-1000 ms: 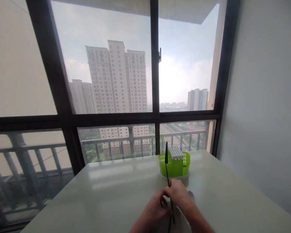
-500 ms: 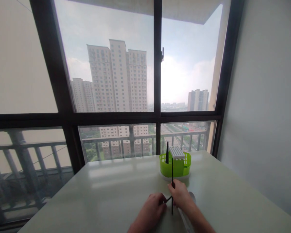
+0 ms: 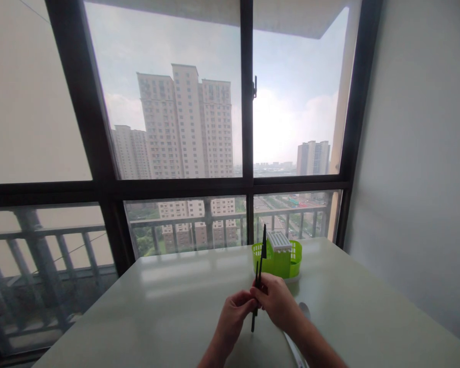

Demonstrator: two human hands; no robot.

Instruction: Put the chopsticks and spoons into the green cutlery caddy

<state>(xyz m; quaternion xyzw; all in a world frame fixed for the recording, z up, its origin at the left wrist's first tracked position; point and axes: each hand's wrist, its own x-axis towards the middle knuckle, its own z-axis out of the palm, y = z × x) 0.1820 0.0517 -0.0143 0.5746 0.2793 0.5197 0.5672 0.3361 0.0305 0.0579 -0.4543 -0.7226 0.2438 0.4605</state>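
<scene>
Both hands meet over the pale table (image 3: 168,312) and hold a pair of black chopsticks (image 3: 255,301) nearly upright, the lower ends hanging just above the tabletop. My right hand (image 3: 278,301) grips them near the middle. My left hand (image 3: 233,314) pinches them from the left at about the same height. Right behind the hands stands a green plastic utensil holder (image 3: 287,261) with a white slotted insert (image 3: 279,240) and one black utensil (image 3: 264,241) sticking up in its left side.
A spoon (image 3: 297,332) lies on the table under my right forearm. A large dark-framed window (image 3: 245,128) runs along the table's far edge, and a plain wall (image 3: 417,163) closes the right side.
The hands have risen and come together. The two chopsticks, splayed apart half a second ago, are now held side by side and tilted slightly right at the top.
</scene>
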